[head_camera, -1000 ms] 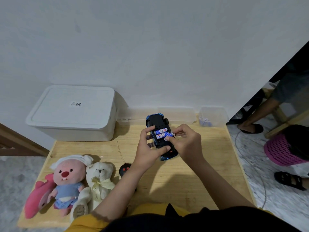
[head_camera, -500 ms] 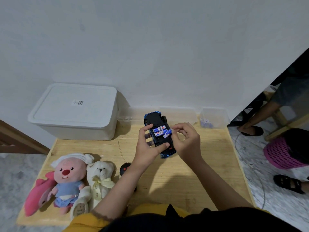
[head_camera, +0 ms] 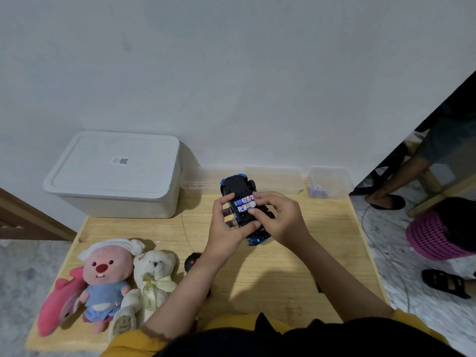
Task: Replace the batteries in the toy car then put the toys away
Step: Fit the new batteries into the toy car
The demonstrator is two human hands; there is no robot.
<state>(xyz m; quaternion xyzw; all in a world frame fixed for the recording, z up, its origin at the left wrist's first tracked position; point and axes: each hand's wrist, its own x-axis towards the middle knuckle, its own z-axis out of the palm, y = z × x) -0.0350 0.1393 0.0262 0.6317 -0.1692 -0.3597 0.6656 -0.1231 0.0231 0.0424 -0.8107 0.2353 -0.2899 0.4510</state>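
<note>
My left hand (head_camera: pixel 226 228) grips the upturned toy car (head_camera: pixel 243 210) above the table (head_camera: pixel 283 266); my right hand (head_camera: pixel 280 219) pinches a battery (head_camera: pixel 248 205). Plush toys (head_camera: pixel 103 282) sit left, a white box (head_camera: pixel 116 173) behind.

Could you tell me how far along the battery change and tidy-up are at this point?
Done: the toy car is upside down with its battery bay open. In hand: the left hand holds the car while the right hand works a battery at the bay, beside another battery already lying there. Left: closing the bay, then putting the plush toys away; the white bin is lidded.
</note>
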